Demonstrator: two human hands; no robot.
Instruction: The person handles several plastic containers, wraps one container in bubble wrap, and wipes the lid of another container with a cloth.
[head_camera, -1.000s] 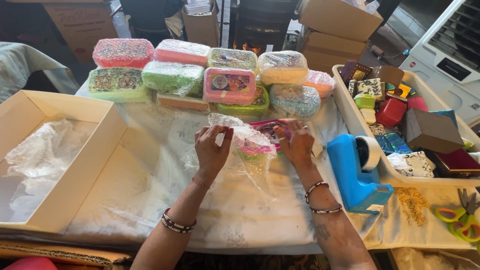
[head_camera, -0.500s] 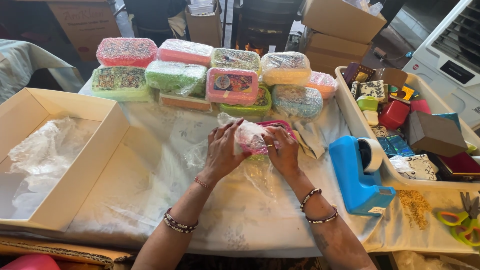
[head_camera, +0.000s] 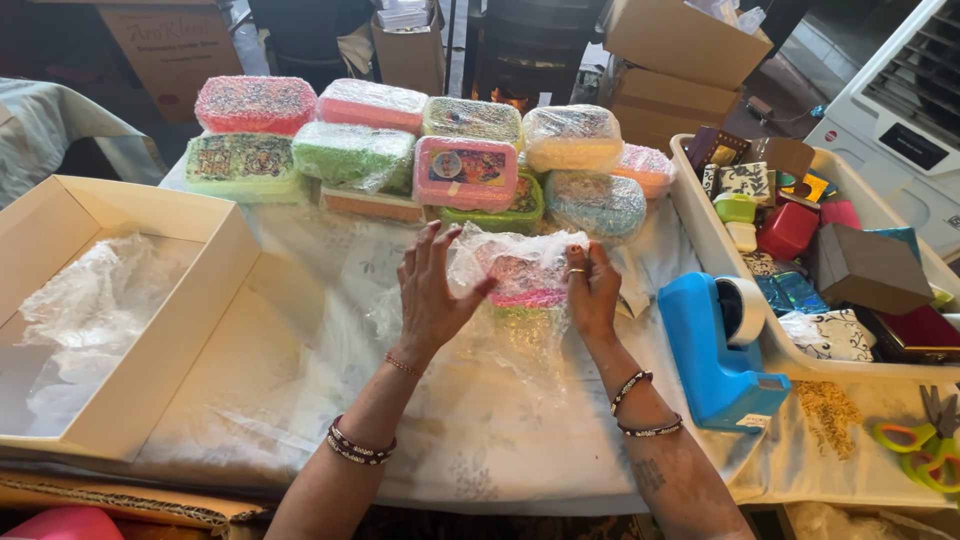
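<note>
- We press our left hand (head_camera: 432, 290) flat against the left side of a small pink box (head_camera: 522, 280), fingers spread and upright, thumb curled round its near edge; the palm holds the bubble wrap (head_camera: 500, 330) against it
- Our right hand (head_camera: 592, 290) clasps the right end of the same box, fingers closed on the wrap and the box beneath; a ring shows on one finger
- The box sits on the white table cloth (head_camera: 300, 400), in the middle of the table, just in front of the wrapped stack; the loose wrap trails from it toward us
- Behind it we see a row of wrapped boxes (head_camera: 400, 150) in red, green, pink and yellow, stacked two deep
- To our left stands an open cardboard box (head_camera: 140, 380) with crumpled clear plastic inside
- Just right of our right hand rests a blue tape dispenser (head_camera: 715, 350); beyond it a white tray (head_camera: 700, 220) holds small coloured boxes
- Green-handled scissors (head_camera: 920, 445) lie at the far right edge
</note>
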